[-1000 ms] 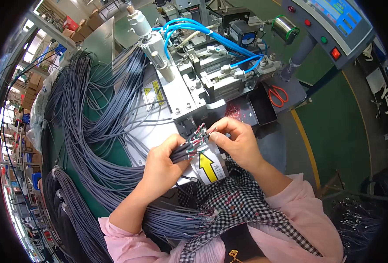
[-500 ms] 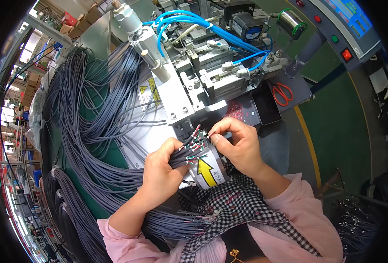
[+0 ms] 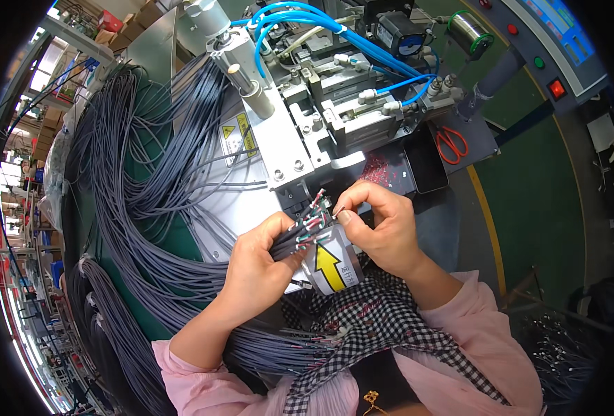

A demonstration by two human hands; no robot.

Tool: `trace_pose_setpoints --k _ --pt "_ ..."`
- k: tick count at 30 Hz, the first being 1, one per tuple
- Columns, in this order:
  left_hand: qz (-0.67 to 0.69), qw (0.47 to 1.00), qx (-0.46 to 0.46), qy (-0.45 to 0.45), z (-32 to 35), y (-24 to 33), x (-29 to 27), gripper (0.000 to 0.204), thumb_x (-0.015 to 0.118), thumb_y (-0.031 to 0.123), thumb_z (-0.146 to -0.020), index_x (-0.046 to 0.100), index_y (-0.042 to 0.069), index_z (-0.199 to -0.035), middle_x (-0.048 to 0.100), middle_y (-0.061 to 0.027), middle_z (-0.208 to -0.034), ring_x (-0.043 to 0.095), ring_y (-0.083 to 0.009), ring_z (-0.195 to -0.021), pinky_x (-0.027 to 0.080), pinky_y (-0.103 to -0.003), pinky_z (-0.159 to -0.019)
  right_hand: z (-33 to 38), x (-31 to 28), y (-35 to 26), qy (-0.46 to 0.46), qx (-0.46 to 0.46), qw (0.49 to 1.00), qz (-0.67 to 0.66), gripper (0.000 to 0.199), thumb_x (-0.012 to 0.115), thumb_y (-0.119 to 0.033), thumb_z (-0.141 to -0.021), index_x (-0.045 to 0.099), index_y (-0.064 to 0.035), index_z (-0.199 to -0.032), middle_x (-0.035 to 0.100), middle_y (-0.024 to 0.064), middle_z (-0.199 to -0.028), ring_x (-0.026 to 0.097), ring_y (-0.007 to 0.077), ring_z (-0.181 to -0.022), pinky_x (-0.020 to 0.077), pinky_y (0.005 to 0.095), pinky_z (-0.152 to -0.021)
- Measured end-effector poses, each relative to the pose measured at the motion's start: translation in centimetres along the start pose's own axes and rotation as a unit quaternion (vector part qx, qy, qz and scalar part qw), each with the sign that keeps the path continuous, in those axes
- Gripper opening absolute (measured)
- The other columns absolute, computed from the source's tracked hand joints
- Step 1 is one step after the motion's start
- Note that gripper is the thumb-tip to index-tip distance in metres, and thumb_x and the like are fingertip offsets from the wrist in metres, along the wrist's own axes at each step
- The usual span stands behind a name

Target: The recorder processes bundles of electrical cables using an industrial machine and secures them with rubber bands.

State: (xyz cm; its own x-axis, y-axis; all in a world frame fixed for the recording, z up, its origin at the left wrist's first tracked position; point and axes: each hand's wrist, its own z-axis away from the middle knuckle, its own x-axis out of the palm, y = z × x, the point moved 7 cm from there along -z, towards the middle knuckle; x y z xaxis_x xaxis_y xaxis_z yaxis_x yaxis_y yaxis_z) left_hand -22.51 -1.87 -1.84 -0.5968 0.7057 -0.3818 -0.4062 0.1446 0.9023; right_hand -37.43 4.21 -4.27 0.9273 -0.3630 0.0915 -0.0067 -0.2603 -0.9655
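Observation:
My left hand (image 3: 257, 269) is closed around a bundle of dark grey cables (image 3: 287, 244). Their stripped ends fan out past the fingers as short red, white, green and black wires (image 3: 314, 225). My right hand (image 3: 384, 227) faces it, thumb and forefinger pinched on what looks like a thin wire end at the edge of the bundle; the tip is mostly hidden. Just below the cable ends sits a silver-grey rounded machine part (image 3: 348, 267) with a yellow arrow (image 3: 329, 269) on it.
Ahead stands a machine (image 3: 286, 149) with blue air hoses (image 3: 369, 52). Long grey cables (image 3: 123, 173) cover the left side; more cables (image 3: 272, 353) lie across my lap. At right are a black tray (image 3: 425, 166), red-handled scissors (image 3: 451, 144), a wire spool (image 3: 470, 33) and a control panel (image 3: 553, 62).
The view has shifted slightly, so the machine appears a little further right. Both hands keep their grips, with the right fingertips still at the wire ends.

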Motion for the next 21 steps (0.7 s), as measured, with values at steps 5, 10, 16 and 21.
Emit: trace_pose_setpoints --k 5,10,16,21 --pt "0.019 0.999 0.019 0.031 -0.1 0.0 -0.3 0.013 0.066 0.000 -0.082 0.053 0.003 -0.079 0.053 0.0045 -0.072 0.044 -0.0030 -0.065 0.037 -0.020 -0.058 0.0 -0.2 1.0 -0.024 0.096 0.992 -0.077 0.003 0.063 -0.001 -0.081 0.061 -0.0004 -0.084 0.062 0.0014 -0.080 0.056 0.0058 -0.071 0.0460 0.0217 -0.067" --pt "-0.147 0.961 0.227 0.066 1.0 2.8 -1.3 0.013 0.068 0.000 -0.077 0.057 0.003 -0.081 0.055 -0.0024 -0.068 0.050 -0.0122 -0.056 0.038 -0.025 -0.051 -0.2 0.4 1.2 -0.108 0.193 0.954 -0.200 0.004 0.063 -0.002 -0.082 0.062 0.0002 -0.085 0.063 0.0008 -0.081 0.055 0.0047 -0.072 0.0460 0.0213 -0.066" --pt "-0.361 0.847 0.384 0.068 1.9 5.0 -0.1 0.016 0.070 0.003 -0.069 0.058 0.002 -0.080 0.051 -0.0076 -0.063 0.050 -0.0225 -0.049 0.036 -0.030 -0.043 -0.4 -0.7 1.5 -0.087 0.173 0.979 -0.062 0.005 0.064 -0.003 -0.082 0.061 0.0005 -0.084 0.061 -0.0003 -0.076 0.055 0.0042 -0.072 0.0458 0.0205 -0.066" --pt "-0.426 0.816 0.383 0.079 0.9 4.6 1.1 0.014 0.068 0.006 -0.071 0.057 0.002 -0.078 0.044 -0.0039 -0.058 0.047 -0.0197 -0.047 0.035 -0.032 -0.042 -0.8 -0.5 1.8 -0.062 0.156 0.986 0.019 0.005 0.064 -0.003 -0.081 0.060 0.0004 -0.080 0.060 -0.0008 -0.074 0.053 0.0038 -0.070 0.0440 0.0202 -0.064"
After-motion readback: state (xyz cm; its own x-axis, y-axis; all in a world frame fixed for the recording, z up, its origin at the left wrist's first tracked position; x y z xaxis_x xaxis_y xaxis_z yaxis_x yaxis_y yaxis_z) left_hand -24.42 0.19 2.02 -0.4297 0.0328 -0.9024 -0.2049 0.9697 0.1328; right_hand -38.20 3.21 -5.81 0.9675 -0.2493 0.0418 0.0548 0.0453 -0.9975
